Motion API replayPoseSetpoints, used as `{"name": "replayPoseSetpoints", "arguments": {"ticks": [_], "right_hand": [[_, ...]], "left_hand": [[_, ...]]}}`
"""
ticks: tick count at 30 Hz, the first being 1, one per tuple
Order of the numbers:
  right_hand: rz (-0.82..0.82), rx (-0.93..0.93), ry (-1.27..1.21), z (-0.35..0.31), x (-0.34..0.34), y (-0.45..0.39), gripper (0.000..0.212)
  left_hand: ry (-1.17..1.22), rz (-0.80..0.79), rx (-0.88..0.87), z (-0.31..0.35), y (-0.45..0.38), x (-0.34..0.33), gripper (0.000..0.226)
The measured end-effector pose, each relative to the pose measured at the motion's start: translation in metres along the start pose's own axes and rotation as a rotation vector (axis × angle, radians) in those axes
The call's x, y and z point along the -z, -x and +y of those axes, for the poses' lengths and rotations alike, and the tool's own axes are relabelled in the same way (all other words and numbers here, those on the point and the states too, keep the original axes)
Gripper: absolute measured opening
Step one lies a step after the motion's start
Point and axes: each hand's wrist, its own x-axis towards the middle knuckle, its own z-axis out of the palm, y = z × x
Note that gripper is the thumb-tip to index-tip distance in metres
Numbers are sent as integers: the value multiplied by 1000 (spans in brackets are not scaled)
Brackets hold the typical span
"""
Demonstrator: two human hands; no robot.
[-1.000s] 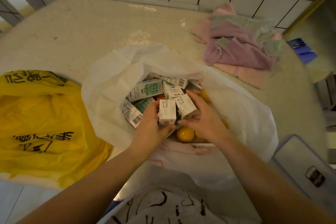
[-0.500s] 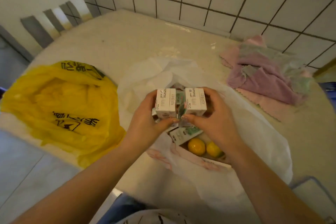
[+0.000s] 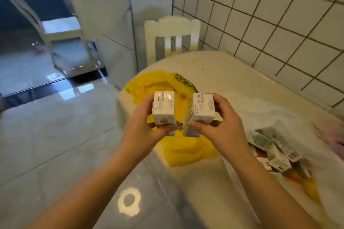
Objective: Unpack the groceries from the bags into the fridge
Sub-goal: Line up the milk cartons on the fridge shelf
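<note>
My left hand (image 3: 143, 128) grips a small white milk carton (image 3: 164, 109) upright. Beside it my right hand (image 3: 219, 126) grips another milk carton (image 3: 202, 109), with a greenish carton side showing under it. Both are held up in front of me, over the yellow plastic bag (image 3: 186, 147) on the table. The white bag (image 3: 270, 117) lies open at the right with several more cartons (image 3: 277, 150) and an orange fruit (image 3: 312, 188) inside. A tall pale fridge (image 3: 104, 5) stands at the back left.
The pale round table (image 3: 223, 72) meets a tiled wall (image 3: 260, 24) on the right. A white chair (image 3: 172, 35) stands behind the table beside the fridge. Glossy tiled floor (image 3: 55, 145) spreads to the left. A pink cloth (image 3: 333, 135) shows at the right edge.
Both hands lifted a carton each out of the white bag and carried them left, over the yellow bag. My view swung left, bringing the fridge, chair and floor into sight.
</note>
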Motion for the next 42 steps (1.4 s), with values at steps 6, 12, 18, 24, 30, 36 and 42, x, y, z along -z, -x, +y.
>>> {"name": "replayPoseSetpoints", "arguments": {"ticks": [6, 12, 18, 24, 30, 36, 42], "right_hand": [[-100, 104, -58, -56, -149, -3, 62], [-197, 209, -107, -116, -291, -11, 58], [-275, 266, -133, -151, -392, -50, 57], [-334, 277, -134, -153, -474, -117, 57], [-352, 270, -168, -139, -556, -236, 58], [-307, 274, -233, -150, -623, -386, 59], [-247, 241, -199, -144, -665, -502, 56]], "left_hand": [[-66, 156, 2, -31, 37, 154, 63], [-193, 254, 23, -58, 56, 303, 73], [-211, 343, 30, -80, 41, 412, 69], [-206, 387, 57, -128, -14, 480, 70], [-230, 369, 63, -179, -133, 542, 68], [-283, 356, 32, -198, -282, 606, 66], [-294, 321, 18, -231, -407, 648, 62]]}}
